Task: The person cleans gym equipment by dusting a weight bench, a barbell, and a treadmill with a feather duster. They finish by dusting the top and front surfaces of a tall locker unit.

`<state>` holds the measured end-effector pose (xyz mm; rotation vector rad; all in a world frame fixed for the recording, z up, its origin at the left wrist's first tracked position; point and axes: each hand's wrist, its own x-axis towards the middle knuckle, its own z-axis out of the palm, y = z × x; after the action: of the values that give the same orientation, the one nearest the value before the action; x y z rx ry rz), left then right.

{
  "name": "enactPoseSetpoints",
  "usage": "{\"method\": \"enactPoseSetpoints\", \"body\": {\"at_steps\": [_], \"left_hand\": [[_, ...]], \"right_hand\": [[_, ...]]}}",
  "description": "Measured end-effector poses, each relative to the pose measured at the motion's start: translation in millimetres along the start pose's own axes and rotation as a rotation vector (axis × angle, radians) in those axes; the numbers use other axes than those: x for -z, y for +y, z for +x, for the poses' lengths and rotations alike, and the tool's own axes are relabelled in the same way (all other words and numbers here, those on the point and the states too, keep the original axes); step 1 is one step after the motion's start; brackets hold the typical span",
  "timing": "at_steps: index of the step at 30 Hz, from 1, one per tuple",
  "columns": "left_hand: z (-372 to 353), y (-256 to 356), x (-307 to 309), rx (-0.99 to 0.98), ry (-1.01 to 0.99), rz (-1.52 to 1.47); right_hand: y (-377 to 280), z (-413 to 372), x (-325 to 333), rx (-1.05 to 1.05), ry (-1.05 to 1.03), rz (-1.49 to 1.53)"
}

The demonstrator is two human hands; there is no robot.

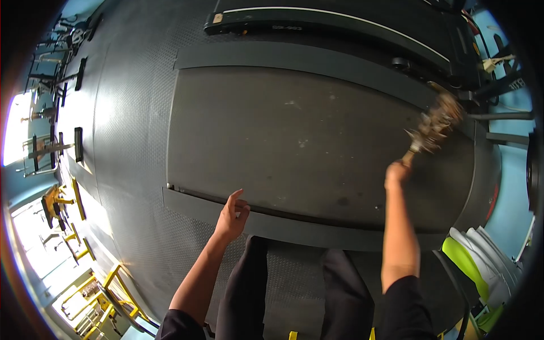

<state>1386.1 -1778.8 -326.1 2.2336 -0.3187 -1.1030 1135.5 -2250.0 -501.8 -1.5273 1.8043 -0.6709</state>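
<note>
My right hand (398,174) is closed round the handle of a brown feather duster (435,123), whose bristly head is blurred and lies over the right end of a treadmill belt (272,130). Pale specks and smudges mark the dark belt. Above the belt's near side rail, my left hand (233,216) holds nothing, its fingers apart and slightly bent.
Another treadmill (340,25) stands beyond this one. White and lime-green covers (476,266) sit at the lower right. Black and yellow gym machines (56,204) line the windows at left, beside textured black flooring (127,113). My legs are at the near rail.
</note>
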Motion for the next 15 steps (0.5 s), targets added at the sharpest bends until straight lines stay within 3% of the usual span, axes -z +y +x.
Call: {"method": "enactPoseSetpoints", "body": {"at_steps": [1, 2, 4, 5, 6, 8, 9, 10, 12, 15], "left_hand": [[0, -5, 9, -0.008, 0.033, -0.007], [-4, -11, 16, -0.005, 0.042, -0.016], [-15, -23, 27, -0.021, 0.061, -0.031], [-23, -25, 32, 0.041, 0.049, -0.144], [-31, -28, 35, 0.046, 0.058, -0.149], [-49, -41, 39, 0.120, 0.093, -0.151], [-58, -52, 40, 0.080, 0.113, -0.142], [-65, -65, 39, 0.074, 0.110, -0.152], [-78, -88, 35, 0.071, 0.135, -0.230], [-93, -96, 42, 0.167, 0.133, -0.300]], "right_hand": [[-36, -55, -40, 0.151, -0.066, -0.195], [-66, -111, -80, 0.082, -0.214, -0.131], [-153, -234, -127, 0.357, -0.489, -0.311], [-183, -282, -152, 0.336, -0.677, -0.302], [-214, -327, -174, 0.448, -0.748, -0.439], [-264, -404, -209, 0.412, -1.127, -0.377], [-266, -443, -236, 0.458, -1.206, -0.409], [-278, -476, -237, 0.703, -1.215, -0.384], [-283, -513, -223, 0.771, -1.345, -0.362], [-267, -511, -187, 0.781, -1.205, -0.179]]}}
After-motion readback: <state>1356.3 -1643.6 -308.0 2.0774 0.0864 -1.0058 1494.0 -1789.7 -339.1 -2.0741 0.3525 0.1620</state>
